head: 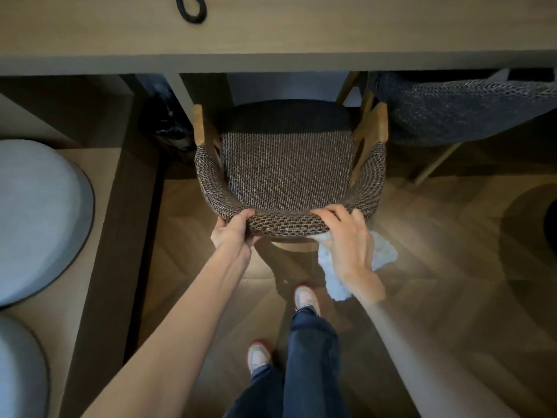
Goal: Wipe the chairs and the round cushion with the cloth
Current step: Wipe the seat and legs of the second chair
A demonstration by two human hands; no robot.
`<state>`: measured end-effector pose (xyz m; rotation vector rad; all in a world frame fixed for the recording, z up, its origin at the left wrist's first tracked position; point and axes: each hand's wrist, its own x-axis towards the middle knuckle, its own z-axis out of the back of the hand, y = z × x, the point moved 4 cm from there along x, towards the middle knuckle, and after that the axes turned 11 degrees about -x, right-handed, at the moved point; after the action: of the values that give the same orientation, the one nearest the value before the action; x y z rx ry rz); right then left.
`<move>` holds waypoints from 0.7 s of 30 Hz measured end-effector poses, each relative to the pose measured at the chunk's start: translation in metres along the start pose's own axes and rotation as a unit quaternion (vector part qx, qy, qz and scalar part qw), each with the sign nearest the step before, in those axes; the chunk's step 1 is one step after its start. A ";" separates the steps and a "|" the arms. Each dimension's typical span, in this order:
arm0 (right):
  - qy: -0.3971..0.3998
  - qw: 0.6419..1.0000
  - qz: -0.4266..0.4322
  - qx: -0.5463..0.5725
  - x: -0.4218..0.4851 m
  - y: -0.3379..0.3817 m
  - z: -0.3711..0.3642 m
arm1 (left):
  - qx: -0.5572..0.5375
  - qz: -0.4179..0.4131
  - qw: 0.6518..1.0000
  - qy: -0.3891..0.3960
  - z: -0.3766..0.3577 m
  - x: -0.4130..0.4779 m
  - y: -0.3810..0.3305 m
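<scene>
We record a long wooden worktop (271, 37) across the top of the view. The chair (286, 164) stands pushed part-way under it, its seat in shadow at the far edge. A second chair (464, 113), darker in weave, stands to the right, also under the worktop. The round cushion (39, 218), pale grey, lies well apart to the left on a raised ledge, with another cushion (18, 366) below it.

The chair's curved backrest rim (286, 226) runs left to right directly ahead of the person, and both hands are on it. The left hand (232, 233) grips the rim towards its left, fingers wrapped over the top. The right hand (346, 239) lies towards its right with fingers draped over it. It holds the white cloth (384, 251) under the palm, with loose ends hanging below; the thumb's part in that hold is hidden. In our judgement the right hand does the wiping, and the stroke would follow the rim.

A black cord (191, 9) lies looped on the worktop. We find no brand, label or legible writing.
</scene>
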<state>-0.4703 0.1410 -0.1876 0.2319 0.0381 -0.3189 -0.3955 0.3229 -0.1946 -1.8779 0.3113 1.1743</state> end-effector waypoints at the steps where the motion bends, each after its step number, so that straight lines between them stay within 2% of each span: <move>1: -0.005 1.000 0.001 -0.020 0.014 -0.002 0.001 | 0.003 0.000 1.000 0.004 -0.013 0.004 -0.004; 12: -0.029 0.999 0.014 -0.038 0.165 0.008 0.001 | 0.053 -0.007 0.998 0.021 -0.135 0.084 -0.070; 17: -0.006 0.998 0.049 -0.048 0.221 0.003 0.004 | 0.049 -0.033 0.997 0.042 -0.171 0.096 -0.085; 21: 0.043 0.992 0.099 -0.066 0.246 -0.007 0.015 | 0.031 -0.060 0.995 0.070 -0.181 0.082 -0.080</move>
<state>-0.2387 0.0557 -0.1925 0.1165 0.1203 -0.1084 -0.1951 0.2474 -0.1873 -1.9014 0.3027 0.9452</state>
